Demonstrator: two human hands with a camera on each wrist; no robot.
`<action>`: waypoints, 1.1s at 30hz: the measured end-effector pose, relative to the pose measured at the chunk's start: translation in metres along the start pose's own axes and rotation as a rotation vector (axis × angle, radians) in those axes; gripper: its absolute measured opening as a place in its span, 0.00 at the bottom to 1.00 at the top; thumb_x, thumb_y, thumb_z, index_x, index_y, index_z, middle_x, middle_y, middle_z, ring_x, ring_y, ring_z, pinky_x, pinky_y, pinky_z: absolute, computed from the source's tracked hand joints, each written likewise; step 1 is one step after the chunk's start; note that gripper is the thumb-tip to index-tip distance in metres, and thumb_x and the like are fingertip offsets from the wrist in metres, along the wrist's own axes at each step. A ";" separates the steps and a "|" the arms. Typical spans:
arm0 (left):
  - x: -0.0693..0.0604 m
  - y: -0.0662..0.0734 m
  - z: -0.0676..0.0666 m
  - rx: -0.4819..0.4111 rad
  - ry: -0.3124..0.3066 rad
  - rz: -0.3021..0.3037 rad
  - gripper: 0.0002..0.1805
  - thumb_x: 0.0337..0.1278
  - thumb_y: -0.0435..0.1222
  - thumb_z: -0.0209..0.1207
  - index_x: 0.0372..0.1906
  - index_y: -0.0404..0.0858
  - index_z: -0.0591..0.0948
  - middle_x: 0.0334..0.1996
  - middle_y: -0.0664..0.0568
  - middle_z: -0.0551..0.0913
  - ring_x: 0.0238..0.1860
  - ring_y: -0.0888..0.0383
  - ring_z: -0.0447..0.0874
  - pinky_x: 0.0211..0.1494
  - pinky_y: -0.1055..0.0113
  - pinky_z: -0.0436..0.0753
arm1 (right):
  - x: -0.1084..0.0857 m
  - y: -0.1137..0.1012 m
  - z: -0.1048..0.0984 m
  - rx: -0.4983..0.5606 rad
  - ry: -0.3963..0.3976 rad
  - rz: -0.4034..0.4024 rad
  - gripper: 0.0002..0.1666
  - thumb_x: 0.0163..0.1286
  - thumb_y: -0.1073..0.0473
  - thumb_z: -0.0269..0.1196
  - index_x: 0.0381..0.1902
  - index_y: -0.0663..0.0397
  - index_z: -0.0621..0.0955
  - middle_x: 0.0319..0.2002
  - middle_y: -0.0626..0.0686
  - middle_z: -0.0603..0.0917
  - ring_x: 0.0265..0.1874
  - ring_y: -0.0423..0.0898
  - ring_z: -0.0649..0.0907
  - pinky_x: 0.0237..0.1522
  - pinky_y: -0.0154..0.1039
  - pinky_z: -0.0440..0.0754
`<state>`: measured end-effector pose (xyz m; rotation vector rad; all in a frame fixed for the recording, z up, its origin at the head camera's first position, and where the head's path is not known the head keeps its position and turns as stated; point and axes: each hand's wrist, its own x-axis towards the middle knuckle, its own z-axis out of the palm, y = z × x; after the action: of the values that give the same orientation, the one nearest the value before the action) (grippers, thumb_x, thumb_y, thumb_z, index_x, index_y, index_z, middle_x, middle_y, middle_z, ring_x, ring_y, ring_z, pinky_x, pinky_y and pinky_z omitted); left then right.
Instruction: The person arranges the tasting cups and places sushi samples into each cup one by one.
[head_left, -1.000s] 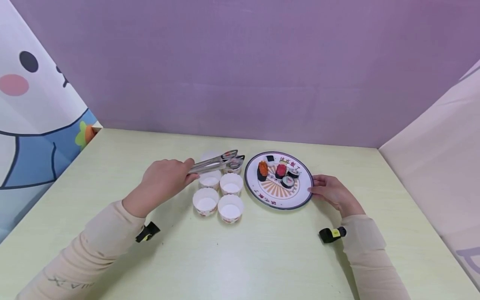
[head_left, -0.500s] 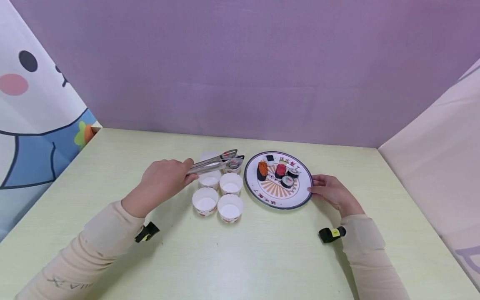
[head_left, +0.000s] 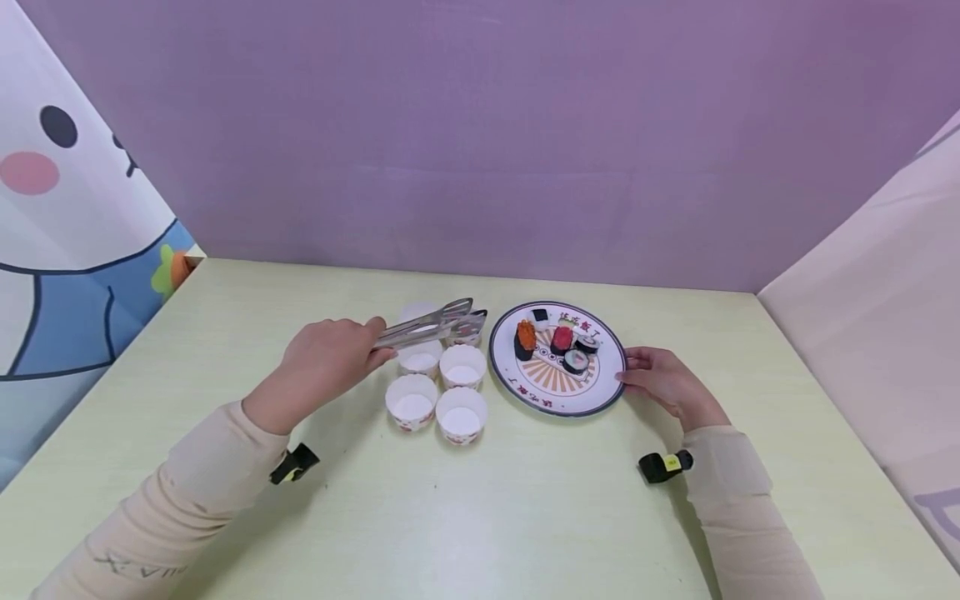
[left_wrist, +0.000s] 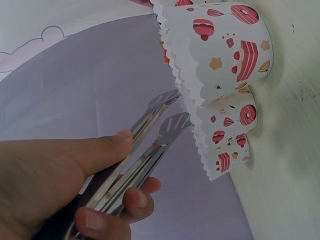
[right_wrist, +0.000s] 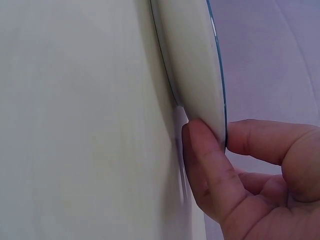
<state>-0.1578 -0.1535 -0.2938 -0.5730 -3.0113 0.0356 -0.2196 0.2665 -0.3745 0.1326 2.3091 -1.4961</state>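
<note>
My left hand (head_left: pixel 326 362) grips metal tongs (head_left: pixel 423 327), whose tips reach over the back paper cups; in the left wrist view the thumb and fingers of the hand (left_wrist: pixel 85 185) close round the tongs (left_wrist: pixel 125 175), their two arms slightly apart. Several white paper cups (head_left: pixel 462 412) with red prints stand grouped beneath and in front of the tongs. To their right lies a round plate (head_left: pixel 555 404) bearing several sushi pieces, among them an orange-topped one (head_left: pixel 526 340) and a red-topped one (head_left: pixel 562 340). My right hand (head_left: pixel 671 385) pinches the plate's right rim (right_wrist: pixel 223 100) between thumb and fingers.
The pale table (head_left: pixel 480 517) ends at a purple backdrop (head_left: pixel 480 150). A cartoon-printed cloth (head_left: pixel 82 200) hangs at the left, a pale cloth (head_left: pixel 892 333) at the right. Black wrist cameras are worn at the left cuff (head_left: pixel 295 464) and the right cuff (head_left: pixel 664 467).
</note>
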 end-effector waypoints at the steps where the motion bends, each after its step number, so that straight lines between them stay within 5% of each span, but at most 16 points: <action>1: 0.000 0.000 0.000 -0.004 -0.001 0.001 0.16 0.62 0.47 0.57 0.36 0.37 0.74 0.12 0.54 0.67 0.13 0.57 0.66 0.17 0.64 0.65 | 0.000 0.000 0.000 -0.003 0.001 0.002 0.35 0.66 0.71 0.58 0.66 0.76 0.56 0.52 0.65 0.71 0.38 0.39 0.78 0.43 0.33 0.80; 13: 0.003 0.000 0.000 -0.043 0.015 0.001 0.18 0.63 0.48 0.57 0.37 0.35 0.72 0.13 0.54 0.68 0.14 0.56 0.69 0.17 0.62 0.68 | 0.001 -0.001 -0.002 -0.011 0.004 0.023 0.35 0.66 0.71 0.58 0.66 0.74 0.57 0.53 0.63 0.69 0.41 0.43 0.77 0.45 0.33 0.79; 33: 0.012 0.042 0.008 -0.098 -0.070 0.063 0.25 0.63 0.50 0.55 0.47 0.31 0.73 0.20 0.51 0.74 0.18 0.56 0.72 0.21 0.63 0.71 | 0.001 -0.002 0.001 0.010 0.026 0.041 0.34 0.66 0.72 0.57 0.67 0.73 0.57 0.52 0.62 0.70 0.42 0.44 0.77 0.45 0.34 0.79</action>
<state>-0.1539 -0.1098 -0.3028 -0.6896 -3.0763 -0.0908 -0.2202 0.2645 -0.3738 0.2025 2.3052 -1.4947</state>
